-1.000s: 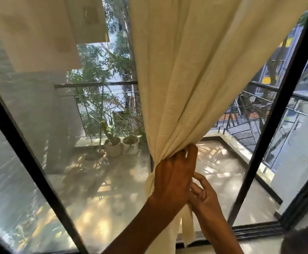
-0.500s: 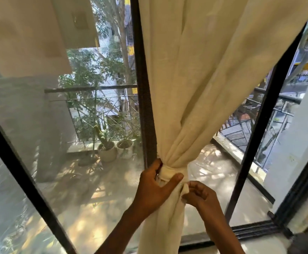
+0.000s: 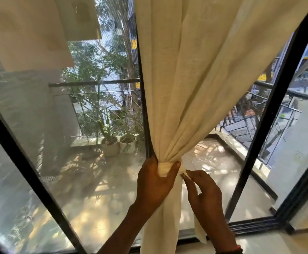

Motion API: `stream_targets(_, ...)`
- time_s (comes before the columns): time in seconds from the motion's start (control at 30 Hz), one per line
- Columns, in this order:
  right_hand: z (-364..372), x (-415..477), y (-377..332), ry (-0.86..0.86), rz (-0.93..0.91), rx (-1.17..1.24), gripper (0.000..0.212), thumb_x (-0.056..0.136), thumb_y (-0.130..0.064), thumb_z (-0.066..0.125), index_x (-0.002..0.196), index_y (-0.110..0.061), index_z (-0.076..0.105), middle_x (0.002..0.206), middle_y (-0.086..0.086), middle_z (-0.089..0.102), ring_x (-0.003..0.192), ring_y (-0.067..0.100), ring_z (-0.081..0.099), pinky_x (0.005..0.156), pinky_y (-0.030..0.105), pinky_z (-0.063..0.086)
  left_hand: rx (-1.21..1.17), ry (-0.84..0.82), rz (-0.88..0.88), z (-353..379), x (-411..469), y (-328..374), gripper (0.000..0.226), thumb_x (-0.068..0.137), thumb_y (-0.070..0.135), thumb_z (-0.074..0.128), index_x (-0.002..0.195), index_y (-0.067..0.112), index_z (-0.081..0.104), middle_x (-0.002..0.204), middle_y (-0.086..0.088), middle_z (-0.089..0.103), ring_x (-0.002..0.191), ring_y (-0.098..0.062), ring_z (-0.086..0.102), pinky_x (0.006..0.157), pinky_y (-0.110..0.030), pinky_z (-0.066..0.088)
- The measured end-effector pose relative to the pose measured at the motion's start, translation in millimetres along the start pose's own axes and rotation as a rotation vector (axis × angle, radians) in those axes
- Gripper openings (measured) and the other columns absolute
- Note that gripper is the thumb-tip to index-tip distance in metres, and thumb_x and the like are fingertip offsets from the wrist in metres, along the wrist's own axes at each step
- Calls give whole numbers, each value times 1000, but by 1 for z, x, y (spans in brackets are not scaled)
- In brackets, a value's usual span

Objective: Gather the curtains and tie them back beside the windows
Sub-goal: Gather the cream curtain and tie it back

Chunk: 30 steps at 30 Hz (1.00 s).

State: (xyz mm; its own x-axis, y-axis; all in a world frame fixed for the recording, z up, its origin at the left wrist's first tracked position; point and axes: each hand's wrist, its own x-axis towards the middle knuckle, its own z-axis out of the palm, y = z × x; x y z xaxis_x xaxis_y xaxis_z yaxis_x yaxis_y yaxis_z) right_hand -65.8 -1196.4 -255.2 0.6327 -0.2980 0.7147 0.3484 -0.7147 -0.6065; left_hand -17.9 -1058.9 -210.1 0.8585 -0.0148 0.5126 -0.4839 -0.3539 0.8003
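Low centre, left hand (image 3: 155,180) curls round the wrapped band (image 3: 165,166) on the cream cloth curtain (image 3: 195,70); right hand (image 3: 204,191) pinches its loose end just rightward

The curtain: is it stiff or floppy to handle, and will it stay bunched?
Probably floppy: the curtain falls in soft folds where the left hand grips it. Likely light: the weave looks thin. It may spread again if released, as the right hand pinches the tie end.

Left hand (image 3: 155,182) around bunched curtain (image 3: 195,74)
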Motion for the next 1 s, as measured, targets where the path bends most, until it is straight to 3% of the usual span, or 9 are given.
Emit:
stream_targets(0.1, 6, -12, 11, -39, -60, -224, 18, 83, -5, 63, 96, -12, 74, 84, 2, 69, 77, 22, 62, 69, 25, 44, 206, -17, 94, 4, -9, -3, 60, 79, 72, 54, 120, 29, 57, 107, 10, 69, 91, -7, 65, 75, -18, 52)
stream_targets(0.2, 6, -14, 18, -82, 124, -171, 21, 83, 6, 68, 94, -11, 74, 85, 5, 72, 77, 29, 66, 67, 28, 41, 345, -153, 112, 10, -22, -7, 63, 85, 73, 43, 136, 35, 43, 118, 10, 67, 100, -11, 66, 82, -25, 53)
stream_targets(0.33, -13, 3, 16, -2, 364, 228, 37, 89, -14, 68, 124, -22, 60, 114, -16, 65, 100, 1, 61, 82, 15, 44, 11, -455, -157, 16, -29, -9, 71, 82, 75, 45, 143, 46, 24, 142, 14, 47, 124, -9, 53, 102, -37, 48)
stream_targets(0.43, -29, 21, 16, -49, 398, 386, 25, 93, -17, 63, 116, -22, 66, 110, -14, 69, 100, 0, 64, 81, 14, 51, -350, -555, -252, 18, -27, -4, 59, 86, 64, 50, 140, 52, 30, 136, 12, 46, 105, -5, 63, 80, -44, 60)
stream_targets(0.57, -36, 30, 21, -247, 425, 435, 24, 89, -20, 66, 112, -28, 68, 101, -13, 72, 92, 1, 67, 73, 13, 53, -256, -497, -134, 17, -19, -8, 48, 97, 25, 55, 141, 29, 39, 126, 1, 52, 86, -11, 69, 68, -46, 61)
stream_targets(0.7, -33, 25, 31, -285, 318, 362, 16, 86, -18, 71, 102, -23, 72, 90, -11, 75, 84, 4, 70, 73, 19, 55, -148, -318, -20, 25, -17, -10, 33, 92, 16, 64, 112, 41, 54, 110, 17, 60, 87, -8, 66, 63, -20, 56)
stream_targets(0.8, -33, 23, 37, -108, 258, 236, 9, 89, -12, 69, 89, -21, 72, 80, -12, 71, 77, 3, 67, 67, 13, 51, 5, -149, 106, 28, -15, -15, 5, 92, 22, 59, 93, 26, 60, 89, 10, 64, 79, -2, 63, 57, -11, 49)
stream_targets(0.9, -46, 30, 48, 133, 305, 218, 14, 90, -14, 67, 93, -27, 69, 87, -16, 70, 83, 2, 66, 69, 9, 49, 112, -9, 99, 30, -11, -17, 6, 93, 20, 61, 88, 18, 59, 82, 7, 64, 68, -5, 63, 55, -28, 54)
stream_targets(1.0, -45, 27, 51, 73, 275, 225, 23, 91, -17, 64, 90, -40, 64, 85, -22, 68, 83, -4, 64, 69, 5, 47, 92, -65, 103, 35, -12, -14, 7, 93, 18, 62, 87, 18, 58, 82, 9, 63, 74, 1, 62, 54, -16, 49)
